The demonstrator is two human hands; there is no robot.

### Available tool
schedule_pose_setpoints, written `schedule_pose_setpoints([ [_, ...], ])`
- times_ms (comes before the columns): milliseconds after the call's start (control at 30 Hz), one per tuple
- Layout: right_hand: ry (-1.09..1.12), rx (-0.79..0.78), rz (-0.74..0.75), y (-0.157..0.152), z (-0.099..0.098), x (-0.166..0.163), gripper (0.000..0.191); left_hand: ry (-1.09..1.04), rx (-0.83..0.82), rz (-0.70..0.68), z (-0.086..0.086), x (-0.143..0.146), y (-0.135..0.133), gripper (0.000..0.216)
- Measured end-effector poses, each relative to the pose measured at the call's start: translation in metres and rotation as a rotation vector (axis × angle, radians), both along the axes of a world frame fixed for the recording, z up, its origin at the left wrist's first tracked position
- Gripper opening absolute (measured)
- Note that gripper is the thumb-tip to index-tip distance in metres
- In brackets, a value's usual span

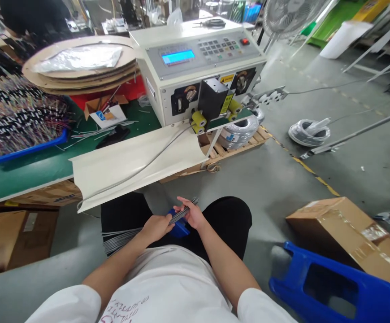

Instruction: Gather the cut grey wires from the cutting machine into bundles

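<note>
A bundle of grey cables [121, 240] lies across my lap, its far ends sticking out past my fingers. My left hand [158, 228] is wrapped round the bundle. Near those ends, my right hand [192, 214] grips the same cables between thumb and fingers, with some fingers stretched out. Beyond my knees stands a white wire-cutting machine [154, 98] with a lit blue display and yellow rollers. One grey cable [148, 162] runs from its rollers down a cream metal chute [141, 172]. Below my hands, part of a blue seat [180, 229] shows between my legs.
On the green bench [0, 177] are a blue tray [23, 152] of wire harnesses and stacked cardboard discs [80, 80]. Cable coils [238, 132] sit on a pallet; another coil [309, 133] lies on the floor. To my right are a cardboard box [346, 224] and a blue stool [332, 273].
</note>
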State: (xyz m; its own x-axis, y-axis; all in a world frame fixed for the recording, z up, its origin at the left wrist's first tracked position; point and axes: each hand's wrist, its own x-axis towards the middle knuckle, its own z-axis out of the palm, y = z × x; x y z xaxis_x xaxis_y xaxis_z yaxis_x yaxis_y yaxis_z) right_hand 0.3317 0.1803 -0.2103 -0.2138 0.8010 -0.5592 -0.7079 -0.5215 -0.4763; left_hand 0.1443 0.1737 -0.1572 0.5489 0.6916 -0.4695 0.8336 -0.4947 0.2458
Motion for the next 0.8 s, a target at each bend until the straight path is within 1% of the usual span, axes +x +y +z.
schedule_pose_setpoints([
  [67,-0.043,-0.038,-0.042,0.001,-0.002,0.000,0.035,-0.009,-0.005,-0.021,0.004,0.002,0.002,0.034],
  [100,-0.037,-0.064,-0.074,0.002,-0.003,-0.001,0.035,-0.008,0.000,-0.024,0.010,0.003,0.003,0.033],
  [133,-0.009,-0.090,-0.104,0.002,-0.004,-0.003,0.035,-0.004,0.007,-0.025,0.018,0.005,0.004,0.032],
  [200,0.082,-0.122,-0.129,0.001,-0.005,-0.007,0.033,-0.056,0.072,-0.035,0.042,0.007,0.007,0.032],
  [233,0.118,-0.121,-0.131,0.001,-0.006,-0.009,0.030,-0.125,0.146,-0.042,0.057,0.007,0.010,0.031],
  [300,0.139,-0.098,-0.128,-0.001,-0.007,-0.013,0.025,-0.298,0.378,-0.031,0.091,0.003,0.022,0.031],
  [367,0.114,-0.070,-0.124,-0.001,-0.009,-0.016,0.023,-0.391,0.656,0.064,0.120,-0.006,0.041,0.034],
  [400,0.098,-0.055,-0.120,-0.001,-0.009,-0.017,0.024,-0.379,0.763,0.137,0.130,-0.011,0.052,0.038],
  [433,0.084,-0.041,-0.118,-0.001,-0.009,-0.017,0.027,-0.346,0.837,0.210,0.136,-0.016,0.063,0.044],
  [500,0.053,-0.012,-0.120,0.000,-0.009,-0.019,0.032,-0.280,0.885,0.312,0.139,-0.025,0.081,0.055],
  [567,0.014,0.009,-0.134,0.000,-0.008,-0.019,0.035,-0.244,0.858,0.340,0.135,-0.031,0.090,0.060],
  [700,-0.037,0.015,-0.155,-0.001,-0.004,-0.017,0.033,-0.189,0.805,0.322,0.126,-0.036,0.087,0.061],
  [767,-0.023,0.008,-0.154,-0.002,-0.003,-0.016,0.033,-0.151,0.791,0.285,0.126,-0.040,0.082,0.056],
  [800,-0.010,0.007,-0.155,-0.002,-0.002,-0.016,0.033,-0.140,0.788,0.259,0.127,-0.044,0.080,0.050],
])
